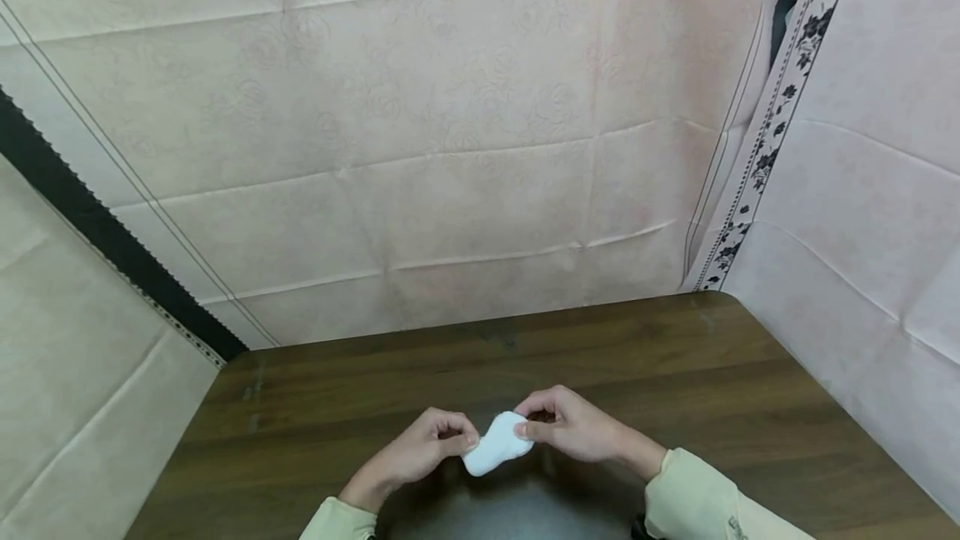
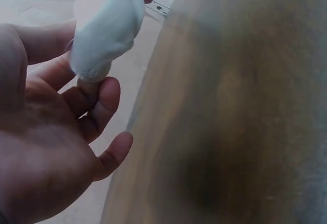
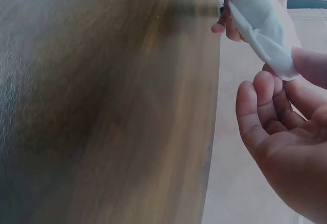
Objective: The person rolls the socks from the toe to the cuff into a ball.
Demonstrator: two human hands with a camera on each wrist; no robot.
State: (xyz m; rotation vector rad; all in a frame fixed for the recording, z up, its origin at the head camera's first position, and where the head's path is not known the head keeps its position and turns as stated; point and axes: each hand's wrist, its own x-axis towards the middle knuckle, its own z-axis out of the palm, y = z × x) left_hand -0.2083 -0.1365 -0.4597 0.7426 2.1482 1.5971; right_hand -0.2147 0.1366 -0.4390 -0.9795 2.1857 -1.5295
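Observation:
A small white sock [image 1: 495, 445], soft and rounded at both ends, is stretched between the two hands above the brown table. My left hand [image 1: 422, 450] pinches its lower left end between thumb and fingers. At the upper right end, my right hand [image 1: 576, 430] pinches it the same way. Seen from the left wrist, the sock [image 2: 106, 27] bulges and has a fold along its right side. From the right wrist, a crease runs across the sock [image 3: 259, 22], and the lower fingers of the right hand [image 3: 291, 137] curl beneath it.
The brown wood-grain table [image 1: 360, 398] lies under the hands. Pale patterned cloth [image 1: 450, 190] hangs behind it, with more cloth [image 1: 862, 273] on the right and left. A black band [image 1: 105, 223] runs down the left corner. Light green sleeves [image 1: 693, 494] cover the forearms.

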